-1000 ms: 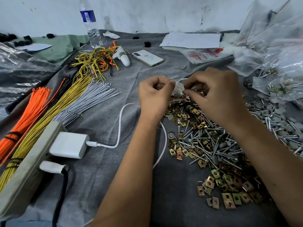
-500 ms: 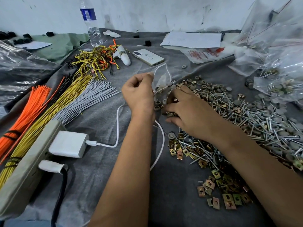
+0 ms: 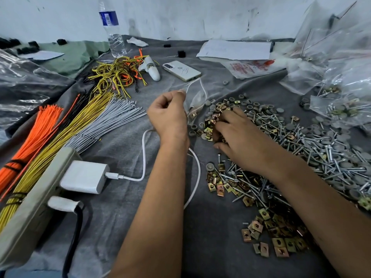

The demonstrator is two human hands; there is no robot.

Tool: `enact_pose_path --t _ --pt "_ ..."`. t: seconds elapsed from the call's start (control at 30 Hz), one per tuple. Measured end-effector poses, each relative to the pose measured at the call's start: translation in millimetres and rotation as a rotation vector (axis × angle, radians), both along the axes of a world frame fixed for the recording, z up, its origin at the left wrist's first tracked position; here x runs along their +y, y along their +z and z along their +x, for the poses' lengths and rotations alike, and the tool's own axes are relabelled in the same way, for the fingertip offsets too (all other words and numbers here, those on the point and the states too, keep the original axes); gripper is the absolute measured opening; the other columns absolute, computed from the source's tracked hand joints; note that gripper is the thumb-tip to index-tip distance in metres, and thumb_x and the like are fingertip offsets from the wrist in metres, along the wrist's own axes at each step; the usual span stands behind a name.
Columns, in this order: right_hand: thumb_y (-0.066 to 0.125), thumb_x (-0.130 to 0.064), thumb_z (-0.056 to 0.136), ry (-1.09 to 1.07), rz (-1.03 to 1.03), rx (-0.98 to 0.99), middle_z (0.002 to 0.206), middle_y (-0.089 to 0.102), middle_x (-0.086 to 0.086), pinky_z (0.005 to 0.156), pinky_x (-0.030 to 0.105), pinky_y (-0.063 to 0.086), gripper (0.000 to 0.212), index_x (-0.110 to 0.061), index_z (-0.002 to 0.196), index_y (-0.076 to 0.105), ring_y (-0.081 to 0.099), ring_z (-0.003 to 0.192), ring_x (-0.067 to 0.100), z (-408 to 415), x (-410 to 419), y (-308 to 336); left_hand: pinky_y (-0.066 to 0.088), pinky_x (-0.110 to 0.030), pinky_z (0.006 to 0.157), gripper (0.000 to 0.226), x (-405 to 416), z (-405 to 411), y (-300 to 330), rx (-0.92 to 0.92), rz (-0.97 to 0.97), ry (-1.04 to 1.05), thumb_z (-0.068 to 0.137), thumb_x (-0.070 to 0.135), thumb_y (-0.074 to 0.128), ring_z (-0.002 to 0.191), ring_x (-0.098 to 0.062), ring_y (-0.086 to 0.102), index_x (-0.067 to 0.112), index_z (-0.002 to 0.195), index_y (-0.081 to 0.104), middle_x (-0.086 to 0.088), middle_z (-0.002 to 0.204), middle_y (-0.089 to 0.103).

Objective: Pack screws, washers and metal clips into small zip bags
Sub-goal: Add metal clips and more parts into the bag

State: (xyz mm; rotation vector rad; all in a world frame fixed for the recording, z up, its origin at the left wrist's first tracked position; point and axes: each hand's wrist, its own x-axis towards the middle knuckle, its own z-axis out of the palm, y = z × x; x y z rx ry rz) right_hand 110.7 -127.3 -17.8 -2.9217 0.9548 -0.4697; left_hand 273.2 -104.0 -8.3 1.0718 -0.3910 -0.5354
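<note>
At frame centre, the left hand (image 3: 167, 115) pinches a clear zip bag (image 3: 195, 97) by its rim; the right hand (image 3: 233, 135), fingers curled, gathers metal clips (image 3: 212, 121), bare grey cloth (image 3: 128, 135) open leftward.

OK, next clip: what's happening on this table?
A person is bagging hardware. The left hand pinches a small clear zip bag by its top edge, with a metal clip or two already inside. The right hand reaches into the pile of brass metal clips, beside loose screws and grey washers.
</note>
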Motion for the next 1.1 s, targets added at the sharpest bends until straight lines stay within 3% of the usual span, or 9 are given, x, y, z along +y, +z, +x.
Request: enact_pose_path --t 0.17,0.27,0.4,0.53,0.63,0.77,0.9,1.0,1.1 --pt "0.071 -0.032 0.091 -0.007 -0.05 -0.069 0.114 0.056 0.0 0.101 0.033 0.041 0.025 -0.014 0.109 0.066 0.042 0.117 0.017 -7 -2 1 0.033 -0.026 0.054 0.041 1 -1 0 -0.03 0.017 -0.016 0.09 -0.004 0.07 0.052 -0.011 0.037 0.018 0.057 0.058 0.005 0.051 0.046" --pt "0.071 -0.027 0.093 -0.004 0.0 -0.228 0.102 0.06 -0.005 0.089 0.027 0.04 0.014 -0.016 0.099 0.065 0.048 0.105 0.014 -8 -2 5 0.036 -0.025 0.055 0.039 1 -1 0 -0.055 0.036 -0.013 0.09 -0.002 0.07 0.052 -0.01 0.04 0.019 0.058 0.059 0.007 0.052 0.049" --pt "0.076 -0.017 0.09 -0.008 0.147 -0.429 0.089 0.064 -0.009 0.074 0.022 0.051 0.013 -0.016 0.099 0.067 0.06 0.079 0.001 -10 -1 6 0.035 -0.026 0.056 0.031 0 -3 -2 -0.117 0.05 -0.014 0.09 -0.001 0.071 0.054 -0.012 0.04 0.014 0.064 0.064 0.002 0.055 0.05" --pt "0.077 -0.015 0.089 -0.057 0.068 -0.688 0.094 0.069 -0.008 0.073 0.007 0.051 0.018 -0.01 0.106 0.071 0.064 0.077 -0.005 -12 0 10 0.037 -0.023 0.05 0.02 -1 -8 -5 -0.294 0.079 -0.103 0.09 0.001 0.073 0.051 -0.011 0.045 0.011 0.073 0.068 0.002 0.057 0.055" --pt "0.076 -0.013 0.091 -0.046 -0.056 -0.798 0.099 0.074 -0.001 0.082 0.018 0.056 0.018 -0.005 0.107 0.073 0.069 0.088 0.008 -14 0 13 0.041 -0.024 0.05 0.015 -1 -15 -6 -0.434 0.108 -0.205 0.089 0.001 0.073 0.055 -0.015 0.052 0.008 0.077 0.07 -0.005 0.064 0.062" --pt "0.079 -0.01 0.087 -0.016 -0.153 -0.716 0.094 0.077 0.003 0.078 0.028 0.056 0.013 -0.006 0.098 0.076 0.071 0.086 0.015 -14 1 12 0.038 -0.022 0.047 0.025 -2 -22 -9 -0.5 0.104 -0.339 0.09 -0.002 0.072 0.047 -0.008 0.047 0.014 0.071 0.068 0.004 0.055 0.058" --pt "0.081 -0.009 0.084 -0.011 -0.143 -0.699 0.096 0.076 0.003 0.083 0.022 0.052 0.012 -0.007 0.096 0.077 0.07 0.089 0.014 -14 -1 12 0.037 -0.021 0.046 0.017 -2 -22 -7 -0.443 0.107 -0.326 0.091 -0.001 0.072 0.046 -0.008 0.046 0.005 0.075 0.069 -0.004 0.058 0.058" --pt "0.078 -0.012 0.088 -0.029 -0.137 -0.742 0.099 0.075 0.006 0.083 0.029 0.056 0.015 -0.004 0.101 0.075 0.069 0.091 0.017 -13 -1 12 0.038 -0.021 0.046 0.009 -1 -20 -6 -0.353 0.104 -0.273 0.091 -0.001 0.071 0.048 -0.012 0.047 -0.008 0.086 0.07 -0.013 0.066 0.06" --pt "0.074 -0.012 0.092 -0.061 -0.142 -0.81 0.099 0.071 0.005 0.08 0.027 0.056 0.014 -0.003 0.103 0.071 0.066 0.089 0.015 -12 0 14 0.038 -0.02 0.046 0.008 -1 -17 -5 -0.281 0.102 -0.227 0.091 -0.001 0.072 0.046 -0.006 0.046 -0.001 0.082 0.07 0.001 0.057 0.059"
